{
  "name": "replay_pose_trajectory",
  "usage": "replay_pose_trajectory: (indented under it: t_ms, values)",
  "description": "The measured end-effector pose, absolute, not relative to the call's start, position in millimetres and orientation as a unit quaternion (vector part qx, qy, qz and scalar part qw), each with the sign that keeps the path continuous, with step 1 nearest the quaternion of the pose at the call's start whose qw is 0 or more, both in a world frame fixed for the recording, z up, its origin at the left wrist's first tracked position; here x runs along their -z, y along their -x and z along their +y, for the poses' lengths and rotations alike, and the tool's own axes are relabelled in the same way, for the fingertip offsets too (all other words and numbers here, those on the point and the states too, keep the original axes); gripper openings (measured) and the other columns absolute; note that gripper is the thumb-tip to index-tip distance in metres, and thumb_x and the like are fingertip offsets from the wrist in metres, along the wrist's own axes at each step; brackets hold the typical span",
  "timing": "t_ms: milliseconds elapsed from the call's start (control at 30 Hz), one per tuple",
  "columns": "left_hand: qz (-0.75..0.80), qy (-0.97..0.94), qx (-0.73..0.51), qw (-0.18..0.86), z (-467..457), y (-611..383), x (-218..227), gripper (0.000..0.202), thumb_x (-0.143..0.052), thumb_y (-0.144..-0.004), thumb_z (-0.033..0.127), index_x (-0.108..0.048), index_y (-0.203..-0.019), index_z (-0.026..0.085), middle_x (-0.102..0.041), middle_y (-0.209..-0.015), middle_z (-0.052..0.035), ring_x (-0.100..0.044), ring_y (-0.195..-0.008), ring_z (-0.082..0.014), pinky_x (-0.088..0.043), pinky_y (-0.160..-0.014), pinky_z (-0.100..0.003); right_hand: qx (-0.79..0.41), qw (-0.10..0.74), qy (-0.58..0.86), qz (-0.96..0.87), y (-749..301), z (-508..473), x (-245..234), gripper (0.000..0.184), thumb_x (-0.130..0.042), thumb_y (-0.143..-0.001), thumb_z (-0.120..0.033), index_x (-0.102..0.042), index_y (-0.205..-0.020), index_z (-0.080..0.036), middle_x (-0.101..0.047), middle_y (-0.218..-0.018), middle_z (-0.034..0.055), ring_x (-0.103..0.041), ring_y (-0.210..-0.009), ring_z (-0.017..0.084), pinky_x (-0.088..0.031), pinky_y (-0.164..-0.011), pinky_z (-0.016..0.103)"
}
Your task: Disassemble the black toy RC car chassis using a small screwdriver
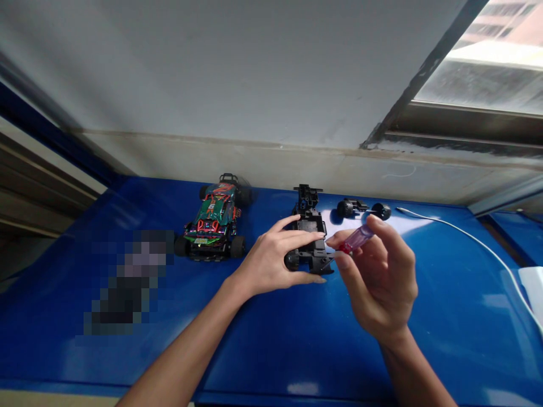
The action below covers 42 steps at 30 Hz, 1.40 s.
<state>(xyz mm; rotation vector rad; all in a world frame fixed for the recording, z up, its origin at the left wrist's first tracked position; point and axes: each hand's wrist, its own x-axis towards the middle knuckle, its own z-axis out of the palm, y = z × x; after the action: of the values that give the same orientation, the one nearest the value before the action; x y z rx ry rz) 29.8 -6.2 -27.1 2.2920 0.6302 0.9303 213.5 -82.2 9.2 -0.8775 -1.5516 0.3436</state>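
A black toy car chassis (pixel 313 246) lies on the blue table, its long side running away from me. My left hand (pixel 274 254) grips it from the left, with fingers laid across the top and the thumb along the near end. Pinched in my right hand (pixel 384 277) is a small screwdriver (pixel 355 239) with a see-through purple and red handle. It is tilted, and its thin shaft points down at the chassis's near right corner. Whether the tip sits in a screw I cannot tell.
A green and orange toy car (pixel 214 217) stands left of the chassis. Behind my right hand lies a black axle with two wheels (pixel 348 208). A white cable (pixel 475 226) curves along the right side. A blurred-out object (pixel 127 282) lies at the left. The wall (pixel 254 85) bounds the table's back.
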Motion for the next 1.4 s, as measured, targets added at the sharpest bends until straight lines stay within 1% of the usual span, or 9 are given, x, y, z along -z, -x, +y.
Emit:
replay_pose_trajectory:
  t_ms: [133,233,433,567,767,967,1067,1200,1400]
  values:
    - [0.247,-0.855,-0.358,0.282,-6.9,-28.8,30.2,0.074,-0.093,-0.077,0.053,-0.069,-0.140,0.024,-0.077,-0.137,-0.0088,-0.058,-0.146,-0.0353,-0.040,-0.129,-0.060,-0.107,0.634,0.368,-0.671,-215.9,-77.6,-8.4,0.087,-0.076,-0.080,0.006,-0.058,-0.151,-0.040,-0.067,-0.109,0.0016,-0.068,-0.092,0.019,-0.064,-0.084,0.040]
    - [0.252,-0.853,-0.359,0.284,-7.4,-28.8,29.4,0.074,-0.095,-0.075,0.053,-0.070,-0.138,0.024,-0.077,-0.137,-0.0084,-0.055,-0.149,-0.0364,-0.043,-0.127,-0.060,-0.102,0.630,0.377,-0.671,-216.1,-77.3,-8.7,0.084,-0.075,-0.082,0.006,-0.059,-0.152,-0.039,-0.069,-0.110,0.0029,-0.069,-0.092,0.019,-0.064,-0.081,0.039]
    - [0.233,-0.857,-0.348,0.302,-6.6,-30.4,23.8,0.069,-0.092,-0.079,0.051,-0.068,-0.139,0.028,-0.075,-0.141,-0.0077,-0.070,-0.133,-0.0329,-0.033,-0.133,-0.062,-0.135,0.615,0.377,-0.680,-212.9,-83.4,-6.5,0.080,-0.060,-0.096,0.001,-0.042,-0.165,-0.036,-0.074,-0.109,0.0078,-0.074,-0.098,0.024,-0.066,-0.085,0.046]
    - [0.238,-0.856,-0.349,0.297,-6.7,-29.9,25.8,0.069,-0.092,-0.079,0.052,-0.069,-0.140,0.027,-0.075,-0.140,-0.0072,-0.066,-0.138,-0.0341,-0.034,-0.132,-0.062,-0.138,0.614,0.377,-0.679,-213.7,-82.6,-6.2,0.074,-0.062,-0.094,0.000,-0.051,-0.158,-0.035,-0.072,-0.113,0.0083,-0.073,-0.107,0.026,-0.065,-0.086,0.046]
    - [0.249,-0.855,-0.355,0.285,-6.9,-29.5,27.6,0.073,-0.094,-0.076,0.052,-0.069,-0.140,0.025,-0.077,-0.138,-0.0084,-0.059,-0.146,-0.0358,-0.040,-0.129,-0.061,-0.101,0.632,0.360,-0.679,-215.8,-77.2,-8.6,0.084,-0.075,-0.081,0.006,-0.059,-0.151,-0.039,-0.067,-0.106,0.0020,-0.068,-0.090,0.019,-0.064,-0.080,0.040]
    - [0.232,-0.857,-0.351,0.298,-7.0,-30.4,22.6,0.068,-0.092,-0.079,0.051,-0.069,-0.138,0.027,-0.076,-0.139,-0.0073,-0.069,-0.133,-0.0330,-0.034,-0.132,-0.062,-0.141,0.619,0.377,-0.674,-213.4,-82.5,-7.1,0.076,-0.060,-0.096,-0.001,-0.046,-0.163,-0.035,-0.075,-0.111,0.0080,-0.075,-0.099,0.025,-0.066,-0.085,0.047]
    - [0.238,-0.856,-0.353,0.295,-7.0,-30.2,24.5,0.069,-0.092,-0.080,0.051,-0.068,-0.139,0.026,-0.076,-0.139,-0.0076,-0.066,-0.138,-0.0337,-0.036,-0.131,-0.061,-0.144,0.622,0.368,-0.676,-213.7,-81.3,-8.3,0.077,-0.066,-0.091,0.002,-0.053,-0.157,-0.036,-0.073,-0.112,0.0072,-0.073,-0.102,0.026,-0.065,-0.084,0.046]
    - [0.242,-0.854,-0.356,0.292,-6.9,-29.7,27.7,0.071,-0.092,-0.079,0.052,-0.068,-0.141,0.026,-0.077,-0.137,-0.0084,-0.063,-0.141,-0.0346,-0.038,-0.130,-0.062,-0.105,0.638,0.345,-0.681,-214.9,-76.8,-10.9,0.085,-0.076,-0.080,0.006,-0.059,-0.149,-0.040,-0.068,-0.104,0.0011,-0.066,-0.088,0.020,-0.064,-0.079,0.042]
    - [0.239,-0.855,-0.353,0.296,-6.9,-30.2,25.1,0.069,-0.093,-0.078,0.051,-0.069,-0.138,0.027,-0.076,-0.139,-0.0081,-0.067,-0.136,-0.0335,-0.035,-0.131,-0.063,-0.108,0.625,0.372,-0.678,-213.7,-80.5,-9.5,0.082,-0.066,-0.092,0.002,-0.048,-0.161,-0.037,-0.075,-0.109,0.0060,-0.074,-0.094,0.023,-0.066,-0.081,0.045]
